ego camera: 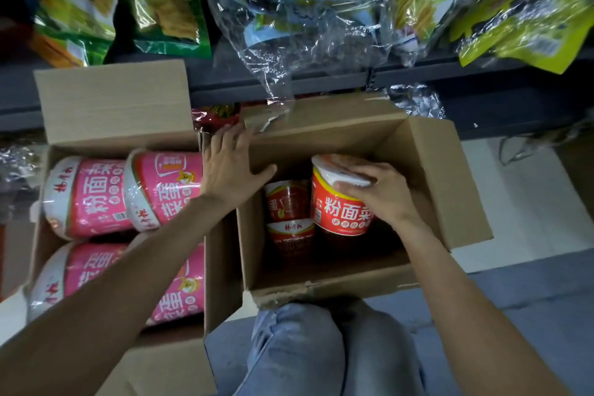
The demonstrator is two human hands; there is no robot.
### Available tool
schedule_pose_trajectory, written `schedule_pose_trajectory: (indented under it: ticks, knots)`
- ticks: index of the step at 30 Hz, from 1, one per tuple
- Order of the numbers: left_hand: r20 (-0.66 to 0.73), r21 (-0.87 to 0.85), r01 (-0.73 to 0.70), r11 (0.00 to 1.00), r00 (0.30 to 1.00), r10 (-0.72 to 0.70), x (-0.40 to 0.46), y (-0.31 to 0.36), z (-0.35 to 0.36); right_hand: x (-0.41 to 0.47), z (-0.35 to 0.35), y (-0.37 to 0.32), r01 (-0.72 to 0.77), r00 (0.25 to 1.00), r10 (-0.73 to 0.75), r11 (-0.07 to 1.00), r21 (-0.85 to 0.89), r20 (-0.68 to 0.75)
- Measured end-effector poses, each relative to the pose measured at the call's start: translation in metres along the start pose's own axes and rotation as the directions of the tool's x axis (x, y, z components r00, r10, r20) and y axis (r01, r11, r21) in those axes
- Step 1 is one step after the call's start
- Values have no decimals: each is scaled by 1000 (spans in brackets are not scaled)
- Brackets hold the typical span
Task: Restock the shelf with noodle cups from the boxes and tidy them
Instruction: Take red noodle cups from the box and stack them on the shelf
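Your right hand (382, 193) is curled round the top of a red noodle cup (340, 202), with your fingers over its white lid, inside the right box (456, 190). That cup sits upright against the far part of the right box, toward its right side. Just left of it in the same box are two more red cups (289, 219), lower down in the dark, one nearer to you than the other. Your left hand (233, 167) lies flat with its fingers spread and straight, pressing on the left wall of the right box near the far corner; it holds nothing. Touching the left side of the right box is the left box (109, 100), with its far flap standing up. It is full of pink noodle cups (128, 196) lying on their sides, two farther from you and two closer, and your left arm crosses over the closer ones. Beyond the right box runs the dark shelf edge (418, 77), and above that edge hang green and yellow snack bags (160, 0) and a crinkly clear plastic bag (302, 19) that droops down almost to the right box's far flap. On the near side of the right box your knees in light blue jeans (308, 350) press close to it.
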State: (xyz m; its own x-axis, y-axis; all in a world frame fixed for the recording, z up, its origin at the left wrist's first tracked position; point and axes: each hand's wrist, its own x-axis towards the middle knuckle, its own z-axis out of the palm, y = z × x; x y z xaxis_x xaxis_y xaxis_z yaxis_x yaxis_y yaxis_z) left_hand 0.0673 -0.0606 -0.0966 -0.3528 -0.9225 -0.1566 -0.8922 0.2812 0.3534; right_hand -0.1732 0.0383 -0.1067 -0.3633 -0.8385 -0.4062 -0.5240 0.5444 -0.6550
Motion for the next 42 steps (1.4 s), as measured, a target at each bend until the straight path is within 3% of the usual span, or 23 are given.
schedule_pose_trajectory:
  ticks: [2,5,9,13,17,21,25,28,32,36,39,42]
  knots:
    - [130,-253,29,967,992,4,-14,20,-17,-29,-27,-25,108,992,-96,983,151,-82]
    - [302,-634,85,769,942,145,-39,54,-50,-64,-63,-69,236,970,-202,917,323,-134]
    - [156,-819,-29,574,950,270,-56,79,-88,-97,-100,-125,423,905,-375,837,348,-200]
    - [-58,-870,-121,477,988,145,-63,90,-125,-111,-114,-162,526,844,-409,758,386,-347]
    - [-306,-792,-294,535,950,68,-64,97,-179,-127,-122,-203,532,831,-345,723,441,-437]
    - [-566,-614,-481,626,821,75,-64,109,-234,-148,-143,-246,669,726,-455,640,378,-515]
    - [-690,-513,-575,637,718,93,-29,124,-283,-133,-168,-290,738,664,-513,568,366,-544]
    - [-723,-523,-611,594,688,72,14,140,-318,-96,-184,-323,772,613,-516,552,314,-599]
    - [-723,-537,-602,591,689,46,82,158,-350,-35,-205,-364,817,504,-613,566,107,-609]
    - [-671,-539,-513,668,741,28,150,170,-364,16,-226,-395,767,477,-630,639,-61,-613]
    - [-624,-521,-395,756,781,-23,189,175,-370,47,-235,-404,715,518,-657,684,-145,-547]
    - [-609,-355,-220,909,792,-46,211,181,-376,74,-240,-410,578,603,-658,750,-322,-451]
